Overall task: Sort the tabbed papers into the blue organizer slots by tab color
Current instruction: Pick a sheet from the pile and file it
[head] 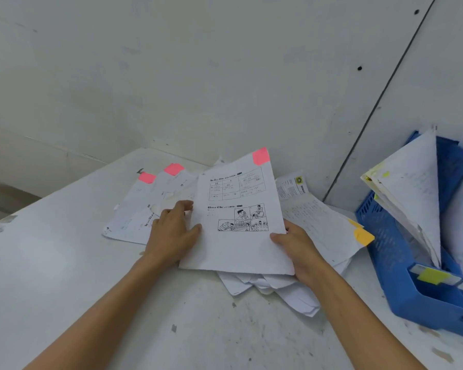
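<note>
A: Grip first: right hand (297, 247) has the pink-tabbed sheet (241, 244) pinched at its lower right edge, thumb on top, the other fingers hidden under the paper. Left hand (171, 233) is at the sheet's left edge w/ its thumb on the paper and its fingers fairly straight, reaching up along that edge. Tbh can't tell if that one's pinching or just touching.

B: ok, & where's the sheet rn? In the organizer?

A: Nope. It's held up over the loose pile (267, 284) mid-desk, top edge tilted up toward the wall (198, 76). Its pink tab (261, 155) sits on the top right corner. Printed side faces the cam: a table up top, comic-style drawings below.

B: any other tabs?

A: Yep. To the left, papers lie flat on the desk (51, 276) w/ a far-left pink tab (146, 177) and a second pink tab (173, 169) just beside it. Orange tabs (362, 236) stick out of the pile's right side, near the blue organizer (401, 276).

B: & the organizer itself?

A: On the right side of the desk, apart from the held sheet. Filed papers (412, 188) lean in its slots, some w/ yellowish tabs, and there's a yellow-green tab (433, 275) at its front end. Other slots run out of frame, so no idea abt those.
</note>
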